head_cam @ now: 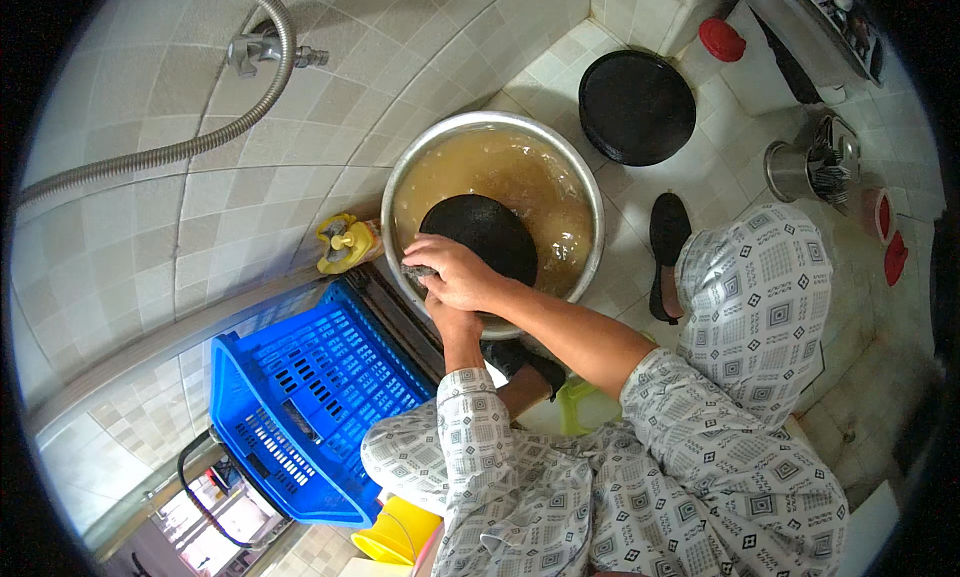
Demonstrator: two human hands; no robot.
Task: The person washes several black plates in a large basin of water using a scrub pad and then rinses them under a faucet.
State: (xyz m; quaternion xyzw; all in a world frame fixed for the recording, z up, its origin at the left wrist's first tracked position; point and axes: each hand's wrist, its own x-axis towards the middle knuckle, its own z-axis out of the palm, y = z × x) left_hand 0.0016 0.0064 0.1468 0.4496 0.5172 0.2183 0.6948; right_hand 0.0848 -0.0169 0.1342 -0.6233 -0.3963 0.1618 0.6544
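A large round metal basin (596,224) holds cloudy brownish water. A round black plate or shallow pan (480,232) lies in it, tilted and partly in the water. My right hand (457,271) is closed around a dark grey scouring pad (417,271) at the plate's lower left edge. Just below, my left hand (452,320) grips the near edge of the plate; its fingers are mostly hidden under the right hand. On the tiled floor beyond the basin sits a stack of similar round black plates (637,107).
A blue plastic basket (300,427) stands at the left, near a yellow container with a scourer (346,241). A metal hose (187,151) hangs along the tiled wall. At the right are a steel pot of utensils (784,170) and a red lid (721,39).
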